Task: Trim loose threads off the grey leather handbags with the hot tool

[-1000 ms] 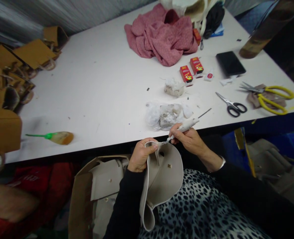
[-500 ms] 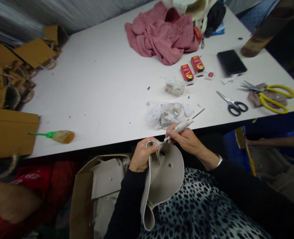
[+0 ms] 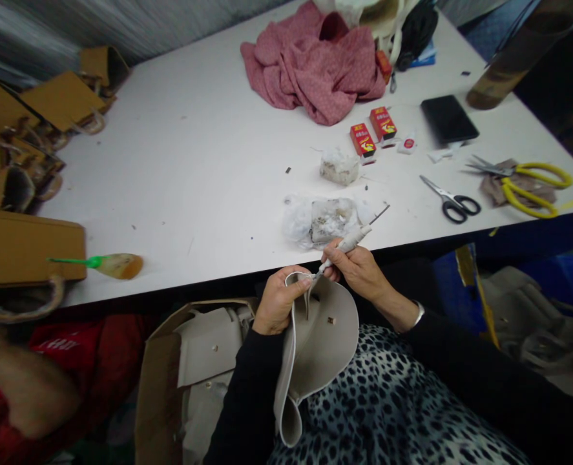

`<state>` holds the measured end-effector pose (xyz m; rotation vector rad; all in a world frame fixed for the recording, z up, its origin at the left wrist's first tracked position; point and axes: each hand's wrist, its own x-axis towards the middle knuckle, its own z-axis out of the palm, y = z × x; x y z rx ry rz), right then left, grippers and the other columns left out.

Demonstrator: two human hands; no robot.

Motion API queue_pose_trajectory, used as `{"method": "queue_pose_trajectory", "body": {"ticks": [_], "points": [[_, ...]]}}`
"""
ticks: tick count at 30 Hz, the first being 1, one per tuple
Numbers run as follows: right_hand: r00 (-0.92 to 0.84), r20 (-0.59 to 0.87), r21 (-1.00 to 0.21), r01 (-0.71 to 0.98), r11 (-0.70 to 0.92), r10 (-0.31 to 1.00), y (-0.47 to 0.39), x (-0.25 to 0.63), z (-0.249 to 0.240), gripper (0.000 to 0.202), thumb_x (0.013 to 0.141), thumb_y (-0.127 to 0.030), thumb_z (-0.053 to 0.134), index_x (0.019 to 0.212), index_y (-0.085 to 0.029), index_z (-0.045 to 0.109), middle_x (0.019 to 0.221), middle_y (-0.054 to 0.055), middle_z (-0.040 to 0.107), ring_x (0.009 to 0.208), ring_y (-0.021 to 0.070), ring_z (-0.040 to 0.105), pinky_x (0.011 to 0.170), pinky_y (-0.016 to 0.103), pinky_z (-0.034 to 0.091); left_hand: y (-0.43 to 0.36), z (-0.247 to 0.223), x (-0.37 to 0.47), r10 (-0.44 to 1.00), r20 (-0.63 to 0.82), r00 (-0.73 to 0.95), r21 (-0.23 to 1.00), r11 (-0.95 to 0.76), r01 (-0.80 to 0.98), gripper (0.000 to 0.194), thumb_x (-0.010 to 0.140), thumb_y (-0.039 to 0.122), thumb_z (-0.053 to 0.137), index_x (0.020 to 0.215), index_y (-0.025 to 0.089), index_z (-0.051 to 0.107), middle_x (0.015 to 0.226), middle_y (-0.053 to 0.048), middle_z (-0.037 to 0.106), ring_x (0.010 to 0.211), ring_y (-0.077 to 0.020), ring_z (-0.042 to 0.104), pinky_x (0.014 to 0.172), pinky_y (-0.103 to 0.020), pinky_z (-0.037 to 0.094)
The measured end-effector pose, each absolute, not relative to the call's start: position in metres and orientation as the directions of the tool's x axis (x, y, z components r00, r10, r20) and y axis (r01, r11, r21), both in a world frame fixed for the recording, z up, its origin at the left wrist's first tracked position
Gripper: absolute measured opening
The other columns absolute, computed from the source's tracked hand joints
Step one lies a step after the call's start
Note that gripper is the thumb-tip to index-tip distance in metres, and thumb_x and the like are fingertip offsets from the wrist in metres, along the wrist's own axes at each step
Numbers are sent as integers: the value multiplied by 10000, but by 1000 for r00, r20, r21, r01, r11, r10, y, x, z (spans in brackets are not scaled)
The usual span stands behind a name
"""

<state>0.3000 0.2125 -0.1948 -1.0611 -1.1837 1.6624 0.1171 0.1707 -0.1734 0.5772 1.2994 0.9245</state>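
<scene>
My left hand pinches the upper edge of a beige bag, thumb on the near side. The bag's flap hangs open over my lap, with a small gold-coloured metal fitting on it. In a closed grip, my right hand has a white-handled tool with a thin metal rod sticking out of its upper end. The tool's lower end meets the bag's edge beside my left thumb; its exact tip is too small to make out. Just beyond my hands, a whitish stained block lies on crumpled plastic.
Several beige bags fill a cardboard box at my left. On the table lie black-handled scissors, yellow-handled scissors, red boxes, pink cloth and a green-nozzled bottle. A co-worker's arm handles a brown bag.
My right hand and the tool have shifted slightly, the rod's end lower and leftward. The co-worker's brown bag at left has moved right. An arm at far right has left the view.
</scene>
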Motion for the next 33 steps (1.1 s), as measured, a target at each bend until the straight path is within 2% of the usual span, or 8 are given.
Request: {"method": "queue_pose_trajectory", "body": {"ticks": [11, 19, 28, 33], "points": [[-260, -189, -958, -165, -236, 947, 210, 298, -193, 495, 929, -658, 635, 831, -173, 653, 613, -13, 644, 509, 95, 591, 514, 200, 501, 168, -174, 119, 866, -500, -14, 853, 490, -180, 334, 617, 349, 918, 803, 145, 729, 693, 1, 633, 640, -122, 523, 659, -255, 406], [-161, -241, -948, -173, -268, 957, 206, 292, -192, 528, 893, -702, 645, 826, -179, 652, 590, -12, 638, 479, 102, 577, 480, 207, 492, 166, -175, 121, 878, -477, -36, 872, 468, -143, 329, 641, 361, 901, 832, 150, 736, 700, 5, 635, 635, -124, 522, 658, -256, 405], [-142, -198, -967, -133, -217, 970, 204, 288, -188, 504, 930, -666, 623, 816, -176, 659, 583, -15, 629, 471, 92, 578, 461, 186, 470, 163, -171, 120, 919, -393, -37, 917, 394, 56, 251, 764, 366, 828, 867, 157, 733, 675, 13, 601, 616, -111, 476, 619, -235, 381], [-80, -201, -959, -186, -213, 976, 201, 292, -185, 501, 920, -665, 640, 811, -177, 655, 579, -13, 633, 461, 95, 574, 452, 191, 477, 158, -170, 119, 928, -371, -30, 922, 372, 104, 228, 791, 367, 799, 870, 165, 729, 680, 12, 598, 618, -114, 477, 612, -232, 388]]}}
